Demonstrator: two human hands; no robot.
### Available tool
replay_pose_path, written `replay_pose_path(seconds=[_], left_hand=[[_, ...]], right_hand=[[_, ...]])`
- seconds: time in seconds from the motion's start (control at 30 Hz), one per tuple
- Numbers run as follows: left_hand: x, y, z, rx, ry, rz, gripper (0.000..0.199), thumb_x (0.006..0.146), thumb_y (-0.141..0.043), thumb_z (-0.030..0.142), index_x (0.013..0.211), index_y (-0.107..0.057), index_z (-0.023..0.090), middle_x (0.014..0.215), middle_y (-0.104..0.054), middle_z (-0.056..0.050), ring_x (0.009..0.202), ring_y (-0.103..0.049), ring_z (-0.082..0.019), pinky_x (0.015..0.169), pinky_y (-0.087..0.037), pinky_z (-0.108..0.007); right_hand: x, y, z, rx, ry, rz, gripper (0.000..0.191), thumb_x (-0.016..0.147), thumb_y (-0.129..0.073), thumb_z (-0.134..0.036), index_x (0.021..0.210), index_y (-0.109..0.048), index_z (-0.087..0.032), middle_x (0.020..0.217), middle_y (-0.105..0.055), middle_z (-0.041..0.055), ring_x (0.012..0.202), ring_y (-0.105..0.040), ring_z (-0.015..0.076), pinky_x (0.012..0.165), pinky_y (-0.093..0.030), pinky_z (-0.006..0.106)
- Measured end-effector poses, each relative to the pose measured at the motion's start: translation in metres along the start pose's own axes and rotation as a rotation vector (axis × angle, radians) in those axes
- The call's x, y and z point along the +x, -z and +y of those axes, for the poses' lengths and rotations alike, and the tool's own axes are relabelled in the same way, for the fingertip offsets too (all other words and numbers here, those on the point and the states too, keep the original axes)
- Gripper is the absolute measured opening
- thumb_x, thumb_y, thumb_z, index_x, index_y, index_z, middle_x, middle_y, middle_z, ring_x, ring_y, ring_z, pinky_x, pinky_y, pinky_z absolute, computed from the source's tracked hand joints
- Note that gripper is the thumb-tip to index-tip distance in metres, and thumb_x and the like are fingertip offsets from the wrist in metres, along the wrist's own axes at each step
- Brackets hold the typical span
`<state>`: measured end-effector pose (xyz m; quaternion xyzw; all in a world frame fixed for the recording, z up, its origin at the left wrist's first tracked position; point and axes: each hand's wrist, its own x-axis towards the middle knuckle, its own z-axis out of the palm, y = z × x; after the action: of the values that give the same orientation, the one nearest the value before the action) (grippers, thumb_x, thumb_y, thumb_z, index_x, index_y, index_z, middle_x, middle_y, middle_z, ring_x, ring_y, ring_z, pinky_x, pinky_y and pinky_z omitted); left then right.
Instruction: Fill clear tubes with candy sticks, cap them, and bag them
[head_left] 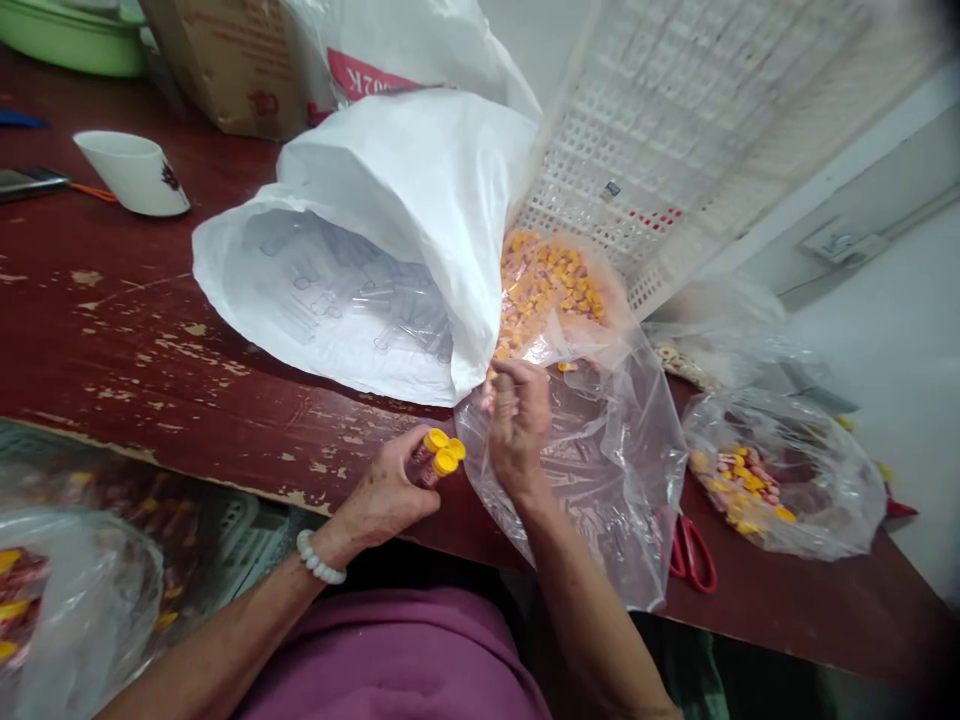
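My left hand is closed around three small tubes with yellow caps, held upright over the table's front edge. Pinkish contents show below the caps. My right hand has its fingers curled together at the clear plastic bag, by the corner of the white sack. Whatever they pinch is mostly hidden, with only a bit of pink and yellow at the fingertips. Many yellow and pink pieces fill the back of that bag. Inside the white sack lie clear empty tubes.
A white plastic crate leans behind the bags. Red scissors and another bag of yellow and pink pieces lie at right. A cup, phone and cardboard box are at left. A filled bag stands below the table.
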<state>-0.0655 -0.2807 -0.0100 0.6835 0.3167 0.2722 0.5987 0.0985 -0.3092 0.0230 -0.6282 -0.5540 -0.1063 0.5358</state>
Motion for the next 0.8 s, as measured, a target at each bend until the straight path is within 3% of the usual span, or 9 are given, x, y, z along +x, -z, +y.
replay_pose_path(seconds=[0.07,0.13,0.17,0.23,0.33,0.47,0.57,0.7,0.8], left_hand=[[0.004,0.015,-0.008,-0.006,0.024,0.12,0.027,0.055,-0.053,0.004,0.079,-0.051,0.015,0.067,-0.049,0.005,0.06,-0.044,-0.009,0.054,-0.033,-0.02],[0.007,0.029,-0.014,0.005,0.028,0.24,0.028,0.055,-0.055,0.006,0.081,-0.051,0.015,0.068,-0.051,0.004,0.061,-0.045,-0.01,0.056,-0.035,-0.021],[0.008,0.034,-0.016,0.012,0.027,0.27,0.029,0.055,-0.056,0.006,0.082,-0.052,0.016,0.07,-0.052,0.004,0.062,-0.046,-0.01,0.056,-0.036,-0.021],[0.009,0.037,-0.017,0.026,0.025,0.279,0.029,0.055,-0.056,0.006,0.082,-0.052,0.016,0.071,-0.052,0.004,0.062,-0.047,-0.01,0.057,-0.036,-0.021],[0.008,0.03,-0.013,0.061,0.023,0.235,0.027,0.055,-0.055,0.006,0.08,-0.051,0.017,0.069,-0.051,0.004,0.061,-0.046,-0.01,0.056,-0.035,-0.021],[0.007,0.02,-0.011,0.07,0.037,0.208,0.027,0.054,-0.051,0.005,0.079,-0.049,0.017,0.067,-0.049,0.005,0.061,-0.045,-0.01,0.054,-0.034,-0.02],[0.009,0.017,-0.01,0.029,0.035,0.214,0.026,0.053,-0.049,0.005,0.076,-0.048,0.017,0.065,-0.047,0.006,0.059,-0.043,-0.009,0.053,-0.032,-0.019],[0.013,0.014,-0.003,-0.04,0.029,0.197,0.031,0.05,-0.048,0.003,0.078,-0.05,0.016,0.068,-0.049,0.005,0.061,-0.044,-0.009,0.054,-0.033,-0.019],[0.015,0.01,0.002,-0.09,-0.019,0.161,0.036,0.05,-0.049,0.002,0.084,-0.052,0.015,0.073,-0.052,0.004,0.064,-0.047,-0.01,0.056,-0.035,-0.019]], right_hand=[[0.008,0.018,0.039,-0.128,-0.194,-0.036,0.025,0.094,-0.035,-0.029,0.102,-0.057,-0.018,0.093,-0.062,0.005,0.084,-0.059,0.0151,0.076,-0.048,0.03],[0.016,0.033,0.081,-0.416,-0.329,-0.236,0.028,0.092,-0.033,-0.024,0.1,-0.058,-0.015,0.098,-0.065,0.0086,0.091,-0.06,0.0168,0.082,-0.046,0.03],[0.021,0.036,0.099,-0.455,-0.352,-0.271,0.028,0.09,-0.034,-0.02,0.1,-0.059,-0.012,0.1,-0.065,0.0114,0.094,-0.059,0.0183,0.085,-0.045,0.032],[0.031,0.036,0.127,-0.519,-0.373,-0.343,0.028,0.085,-0.037,-0.015,0.098,-0.061,-0.01,0.105,-0.065,0.015,0.102,-0.057,0.021,0.09,-0.041,0.033],[0.048,0.023,0.146,-0.545,-0.397,-0.423,0.021,0.078,-0.047,-0.013,0.087,-0.066,-0.01,0.1,-0.066,0.018,0.105,-0.057,0.025,0.091,-0.04,0.034],[0.065,0.012,0.146,-0.549,-0.444,-0.465,0.01,0.068,-0.056,-0.011,0.068,-0.066,-0.01,0.075,-0.068,0.0161,0.088,-0.064,0.0254,0.08,-0.043,0.032],[0.067,0.02,0.143,-0.513,-0.441,-0.447,0.012,0.069,-0.055,-0.015,0.063,-0.064,-0.011,0.065,-0.066,0.0137,0.077,-0.065,0.0243,0.074,-0.045,0.032],[0.046,0.042,0.125,-0.404,-0.453,-0.378,0.03,0.08,-0.043,-0.03,0.093,-0.063,-0.011,0.072,-0.066,0.0082,0.07,-0.063,0.0195,0.067,-0.048,0.03],[0.021,0.052,0.082,-0.044,-0.536,-0.233,0.038,0.085,-0.042,-0.041,0.109,-0.054,-0.015,0.078,-0.064,0.0035,0.063,-0.058,0.0136,0.058,-0.048,0.025]])
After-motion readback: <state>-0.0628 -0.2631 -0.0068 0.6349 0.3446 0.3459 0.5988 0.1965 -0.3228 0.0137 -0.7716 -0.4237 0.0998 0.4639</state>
